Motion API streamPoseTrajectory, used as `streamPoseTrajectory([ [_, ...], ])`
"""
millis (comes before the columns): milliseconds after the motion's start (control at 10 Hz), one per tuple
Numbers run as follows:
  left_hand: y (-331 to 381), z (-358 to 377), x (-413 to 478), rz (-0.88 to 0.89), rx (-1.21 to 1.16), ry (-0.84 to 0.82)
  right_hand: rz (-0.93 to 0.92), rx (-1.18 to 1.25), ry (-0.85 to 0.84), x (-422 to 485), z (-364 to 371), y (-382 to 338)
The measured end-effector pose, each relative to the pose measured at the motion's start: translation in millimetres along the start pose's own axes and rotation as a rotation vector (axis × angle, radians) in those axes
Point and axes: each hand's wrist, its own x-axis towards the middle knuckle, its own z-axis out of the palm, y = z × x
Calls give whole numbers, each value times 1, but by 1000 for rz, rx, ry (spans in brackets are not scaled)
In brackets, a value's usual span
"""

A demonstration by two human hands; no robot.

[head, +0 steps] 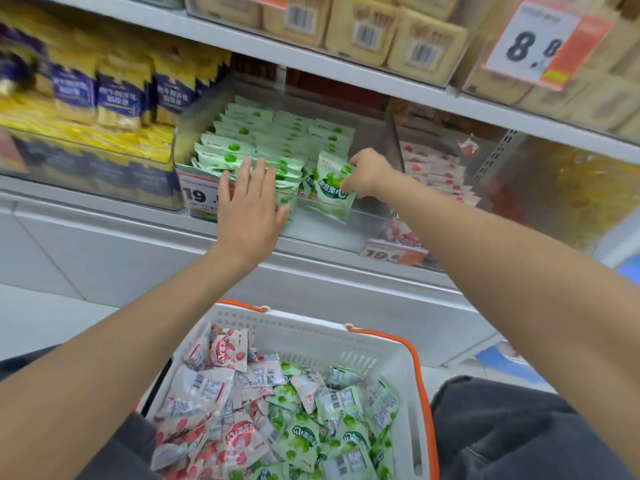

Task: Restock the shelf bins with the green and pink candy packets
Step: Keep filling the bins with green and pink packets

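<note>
Head view, stock listed by size.

1. Grey shelving (311, 64), two tiers visible. Upper tier: beige barcoded packs (363, 29). Lower tier, left: yellow-and-blue packs (117, 95), blurred.
2. White basket (304, 327) with orange handles, below the shelf between the person's forearms. Contents: loose pink candy packets (214, 393) heaped mostly at the left, loose green candy packets (311, 438) mostly at the right.
3. Clear green bin (375, 140), lower tier, centre. Holds rows of green packets (277, 133) standing on edge; right front corner only partly filled.
4. Clear pink bin (450, 133), just beside the green bin on its right. Holds stacked pink packets (433, 168); detail blurred.
5. Left hand (249, 206): flat, fingers straight and spread, pressed against the front rows of the green bin's stock.
6. Right hand (367, 174): apart from the left, fingers pinching the upper edge of item 7.
7. Single green packet (334, 192): tilted, inside the green bin at its front right.
8. Price tags: "8.8" (533, 43) on the upper tier; "19" (199, 195) on the green bin's front; second "19" (388, 254) under the pink bin.
</note>
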Motion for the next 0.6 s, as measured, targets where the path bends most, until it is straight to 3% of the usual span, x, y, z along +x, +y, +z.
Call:
streamPoseTrajectory([
  [100,-1,2,-1,10,40,-4,155,170,19,15,22,1],
  [200,-1,4,-2,14,70,12,287,341,-79,23,34,1],
  [300,2,7,-1,-11,72,8,309,549,-164,28,42,-2],
  [600,6,10,-2,-35,95,49,343,670,-23,38,48,9],
])
